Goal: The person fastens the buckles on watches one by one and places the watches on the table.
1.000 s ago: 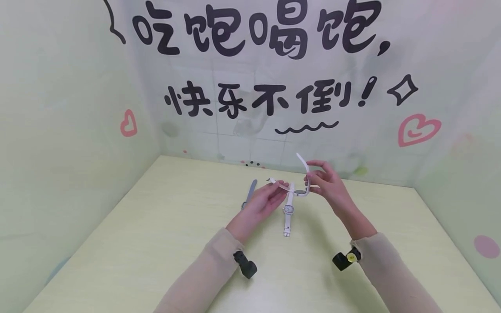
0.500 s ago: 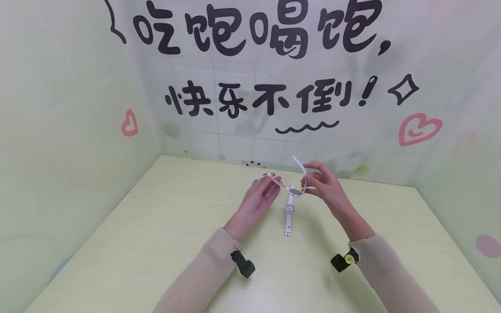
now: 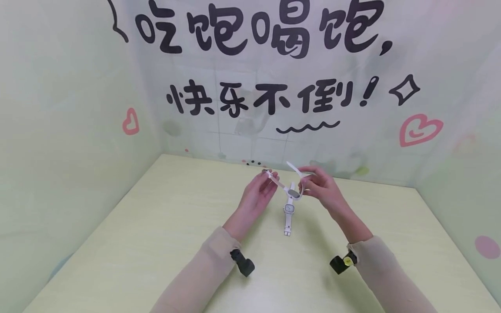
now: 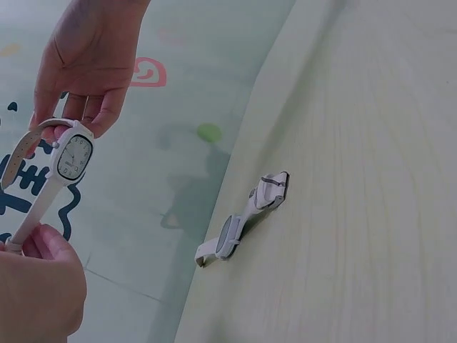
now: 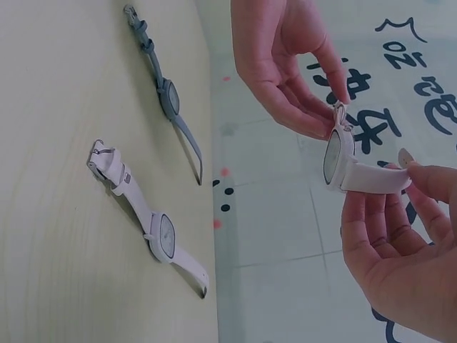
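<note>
A white wristwatch (image 3: 293, 194) hangs above the table between my two hands, its dial (image 4: 74, 156) showing in the left wrist view. My left hand (image 3: 255, 196) pinches the strap at its buckle end. The fingers and thumb of my right hand (image 3: 322, 188) hold the other strap, whose free tip sticks up past them. Below, a second white watch (image 3: 289, 208) lies face up on the table, stretched out straight. A blue-grey watch (image 5: 168, 98) lies beside it in the right wrist view; my left hand hides it in the head view.
The pale wooden table (image 3: 188, 226) meets a printed backdrop (image 3: 235, 143) at the back and on both sides. Black cameras are strapped to both wrists, the left camera (image 3: 243, 263) and the right camera (image 3: 341, 263).
My right hand has moved a little left and down, and the strap tip has tilted lower. My left hand has shifted slightly left and away, and now covers the blue-grey watch in the head view.
</note>
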